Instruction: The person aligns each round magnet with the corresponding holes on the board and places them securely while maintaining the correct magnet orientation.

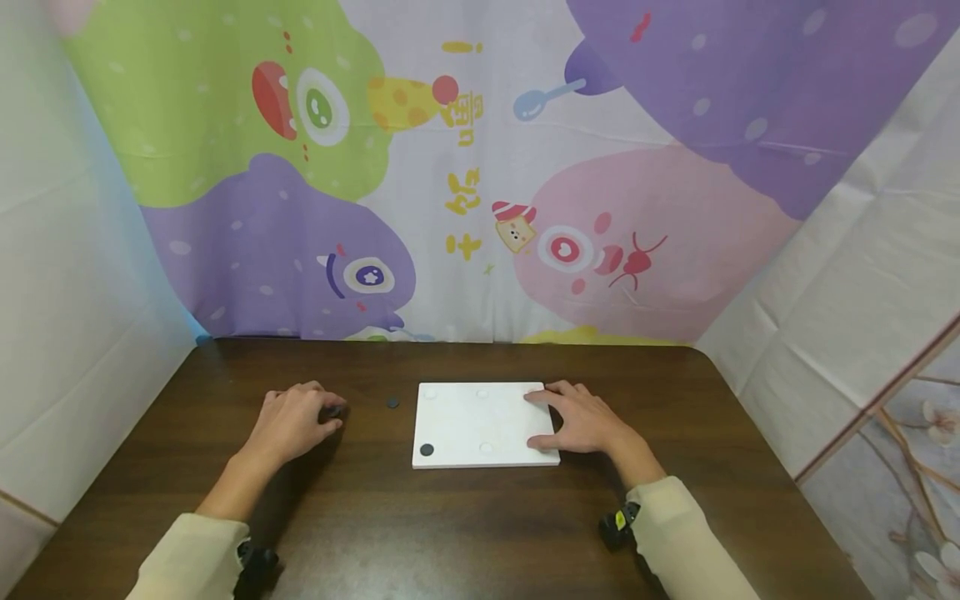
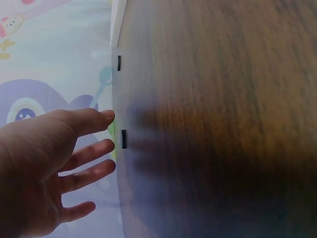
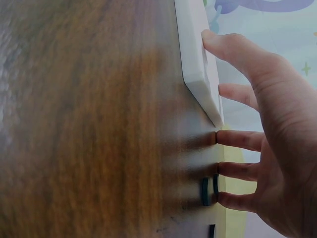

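The loose left hand (image 1: 294, 421) arches just beside a black disc (image 1: 333, 412) on the left counter (image 1: 420, 542), probably light and stiff, best pinched edgewise; the unclenched right hand (image 1: 582, 419) touches the white board (image 1: 461, 421).

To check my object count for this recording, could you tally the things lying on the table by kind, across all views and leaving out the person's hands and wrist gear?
White board: 1
Dark discs: 6 (1 on the board, 2 to its left, 3 by the right hand, seen edge-on in the right wrist view)
Total: 7
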The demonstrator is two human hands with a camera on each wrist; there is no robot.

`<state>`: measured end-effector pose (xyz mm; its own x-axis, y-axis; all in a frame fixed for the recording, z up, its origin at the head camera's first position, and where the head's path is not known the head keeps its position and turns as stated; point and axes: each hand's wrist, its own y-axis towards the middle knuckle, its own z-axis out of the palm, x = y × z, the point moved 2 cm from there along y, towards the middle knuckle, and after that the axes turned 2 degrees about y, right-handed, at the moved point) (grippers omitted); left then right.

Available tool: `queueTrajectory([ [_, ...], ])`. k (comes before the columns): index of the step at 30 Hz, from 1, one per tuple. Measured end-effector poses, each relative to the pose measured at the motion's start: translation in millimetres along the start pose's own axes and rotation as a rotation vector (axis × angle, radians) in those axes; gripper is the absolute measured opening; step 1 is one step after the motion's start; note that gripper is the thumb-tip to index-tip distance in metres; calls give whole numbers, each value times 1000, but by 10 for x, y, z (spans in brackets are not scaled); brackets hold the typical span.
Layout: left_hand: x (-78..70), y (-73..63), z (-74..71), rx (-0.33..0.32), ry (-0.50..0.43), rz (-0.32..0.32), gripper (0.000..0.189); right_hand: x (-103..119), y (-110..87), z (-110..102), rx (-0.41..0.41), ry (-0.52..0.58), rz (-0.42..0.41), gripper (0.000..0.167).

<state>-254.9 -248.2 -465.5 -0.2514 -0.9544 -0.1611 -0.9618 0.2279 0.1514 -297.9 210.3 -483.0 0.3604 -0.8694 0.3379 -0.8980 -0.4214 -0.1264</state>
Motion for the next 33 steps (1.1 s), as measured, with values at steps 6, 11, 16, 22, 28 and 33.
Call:
queueTrajectory([
  [6,9,-9,30,13,-2,1,28,2,-5,19,6,-4,-3,89],
  [11,32,-8,52,15,8,5,27,4,-4,13,13,4,0,89],
  [16,43,9,64,16,9,5,27,-9,5,-6,10,0,4,89],
  [22,39,13,53,12,5,5,26,-16,15,-9,13,-6,0,89],
  [28,47,24,54,13,6,6,26,-19,18,1,3,-7,-5,88],
  [33,57,41,58,14,8,-1,26,-18,20,1,1,-16,-3,88],
])
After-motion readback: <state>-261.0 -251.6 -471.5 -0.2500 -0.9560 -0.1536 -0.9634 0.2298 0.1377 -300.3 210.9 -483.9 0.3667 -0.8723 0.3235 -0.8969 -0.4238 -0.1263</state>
